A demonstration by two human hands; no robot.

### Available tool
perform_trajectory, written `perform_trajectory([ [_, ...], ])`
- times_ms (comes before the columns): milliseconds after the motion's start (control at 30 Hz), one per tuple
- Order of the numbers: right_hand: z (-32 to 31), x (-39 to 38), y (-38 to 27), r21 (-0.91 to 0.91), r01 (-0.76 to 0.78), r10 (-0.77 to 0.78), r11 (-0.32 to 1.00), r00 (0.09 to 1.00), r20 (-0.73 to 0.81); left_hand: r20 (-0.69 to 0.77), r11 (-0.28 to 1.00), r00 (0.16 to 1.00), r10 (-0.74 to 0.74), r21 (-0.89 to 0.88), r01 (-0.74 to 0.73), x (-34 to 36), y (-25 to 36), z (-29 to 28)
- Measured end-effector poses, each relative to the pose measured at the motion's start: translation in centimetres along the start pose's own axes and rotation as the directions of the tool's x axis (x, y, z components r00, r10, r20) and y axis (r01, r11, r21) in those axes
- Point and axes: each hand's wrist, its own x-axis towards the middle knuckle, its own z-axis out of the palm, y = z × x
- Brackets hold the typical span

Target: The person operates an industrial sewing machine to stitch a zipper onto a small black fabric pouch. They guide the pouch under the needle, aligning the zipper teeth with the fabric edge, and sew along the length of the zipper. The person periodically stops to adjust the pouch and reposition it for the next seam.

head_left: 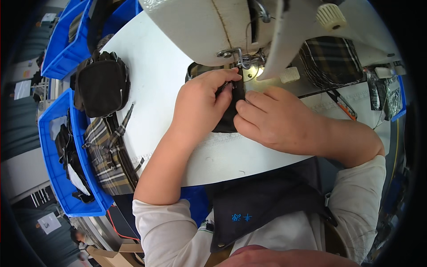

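Observation:
Under the lit presser foot (243, 61) of a white sewing machine (200, 26) lies a dark pouch piece (227, 122) with a zipper and some plaid cloth. My left hand (202, 100) grips its left side near the foot, thumb and index finger at the zipper. My right hand (271, 115) lies over its right edge with fingers curled on the cloth, just below the metal needle plate. What the fingertips pinch is partly hidden.
At left are blue bins (105, 207), dark bags (100, 89) and plaid bags (109, 164). At right are stacked plaid pieces (329, 58), orange-handled scissors (344, 109) and plastic packets (380, 93). A person (80, 238) is in the far lower-left background.

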Motion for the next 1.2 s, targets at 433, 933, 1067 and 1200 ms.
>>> perform_trajectory([
  [433,2.3,0.0,0.3,-0.155,0.027,-0.058,0.988,0.978,-0.203,0.022,0.991,0.997,-0.078,-0.11,0.08,0.2,0.0,-0.1],
  [933,-0.8,-0.8,1.0,-0.063,0.114,-0.107,0.992,0.989,0.097,0.01,0.828,0.946,0.324,0.481,-0.289,-1.1,1.6,0.9],
  [1067,-0.7,-0.9,0.9,-0.082,0.106,-0.099,0.991,0.991,0.09,0.0,0.832,0.942,0.335,0.47,-0.296,-1.1,1.6,0.8],
  [1200,-0.3,-0.7,1.1,-0.114,0.074,-0.065,0.991,0.995,0.081,-0.02,0.837,0.946,0.325,0.472,-0.277,-0.9,1.4,0.8],
])
